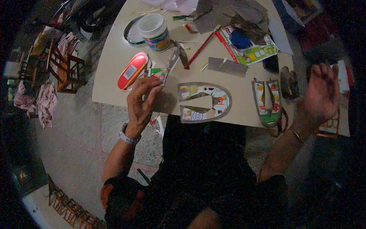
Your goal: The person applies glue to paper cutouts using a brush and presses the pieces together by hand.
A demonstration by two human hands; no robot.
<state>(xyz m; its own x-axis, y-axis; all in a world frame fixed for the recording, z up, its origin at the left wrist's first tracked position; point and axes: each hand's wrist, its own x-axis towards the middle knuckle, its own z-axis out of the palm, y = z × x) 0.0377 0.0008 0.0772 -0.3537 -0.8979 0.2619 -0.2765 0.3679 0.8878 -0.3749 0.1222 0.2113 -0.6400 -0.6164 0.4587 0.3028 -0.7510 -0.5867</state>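
My left hand [144, 94] is at the table's near left edge, its fingertips at a small printed paper piece [158, 73]; whether they grip it is unclear. Just beyond lies a red, sole-shaped piece with a barcode label [133, 71]. My right hand [321, 93] is raised past the table's right side, blurred, fingers spread, with nothing seen in it. Between the hands lie a U-shaped printed piece with a grey border [226, 100] and a narrower similar one [268, 114]. Near my right hand, red-handled scissors [283, 120] lie partly hidden beside a dark, lumpy object [289, 83].
An open plastic tub [154, 35] stands beside a round lid or ring [127, 34]. Red strips [201, 47], grey fabric-like scraps [227, 66] and a printed sheet [257, 54] lie farther back on the pale table [107, 83]. A wooden stool [67, 71] stands on the floor at left.
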